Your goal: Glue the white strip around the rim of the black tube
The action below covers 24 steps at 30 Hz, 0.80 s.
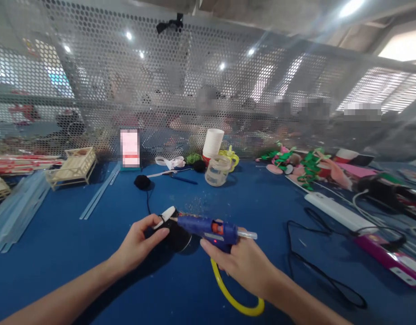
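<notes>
My left hand [143, 237] pinches a white piece [165, 216] with black yarn wound on it, and a dark round body [178, 237] shows just beneath; how they join is hard to make out. From the piece a black strand runs back to a ball of black yarn [142, 182]. A blue hot glue gun [208, 229] is gripped in my right hand [243, 259], its nozzle at the edge of the white piece. Its red light is lit, and a clear glue stick [247, 234] sticks out at the rear. A thick yellow curved strip [233, 302] hangs below my right hand.
A clear jar [217, 171], stacked white paper cups [213, 143] and a blue pen-like tool [183, 179] lie beyond my hands. To the right are a power strip [339, 212] and a looping black cable [325, 271]. Glue sticks [21, 212] and a small wooden bed [74, 167] lie left.
</notes>
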Available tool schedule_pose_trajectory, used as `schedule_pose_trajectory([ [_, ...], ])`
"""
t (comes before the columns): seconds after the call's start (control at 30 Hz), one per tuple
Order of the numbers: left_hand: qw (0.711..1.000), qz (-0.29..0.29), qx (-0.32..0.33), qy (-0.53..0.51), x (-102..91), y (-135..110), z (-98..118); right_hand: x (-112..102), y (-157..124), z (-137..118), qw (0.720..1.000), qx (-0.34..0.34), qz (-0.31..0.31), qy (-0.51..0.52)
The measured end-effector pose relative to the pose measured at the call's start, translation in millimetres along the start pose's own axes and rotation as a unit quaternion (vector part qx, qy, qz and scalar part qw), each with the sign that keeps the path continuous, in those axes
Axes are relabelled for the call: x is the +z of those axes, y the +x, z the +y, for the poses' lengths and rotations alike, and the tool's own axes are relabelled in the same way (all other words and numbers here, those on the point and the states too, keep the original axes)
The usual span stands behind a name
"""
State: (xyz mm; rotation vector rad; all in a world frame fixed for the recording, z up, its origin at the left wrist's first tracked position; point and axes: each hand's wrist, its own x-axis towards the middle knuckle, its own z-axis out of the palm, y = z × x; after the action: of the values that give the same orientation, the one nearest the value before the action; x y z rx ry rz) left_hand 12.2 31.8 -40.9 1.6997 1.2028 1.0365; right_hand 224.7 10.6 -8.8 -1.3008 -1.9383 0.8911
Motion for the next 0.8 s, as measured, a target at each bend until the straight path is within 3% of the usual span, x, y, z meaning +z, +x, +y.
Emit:
schedule_pose_trajectory([
  [0.17, 1.0, 0.01, 0.002, -0.003, 4.7, -0.8, 1.3, 2.5, 2.0, -1.9, 0.998, -0.052, 0.046, -0.01],
  [0.8, 1.0, -0.022, 0.012, 0.011, 5.6, -2.0, 0.7, 8.6, -6.2, 10.1, 0.995, -0.076, 0.045, -0.054],
])
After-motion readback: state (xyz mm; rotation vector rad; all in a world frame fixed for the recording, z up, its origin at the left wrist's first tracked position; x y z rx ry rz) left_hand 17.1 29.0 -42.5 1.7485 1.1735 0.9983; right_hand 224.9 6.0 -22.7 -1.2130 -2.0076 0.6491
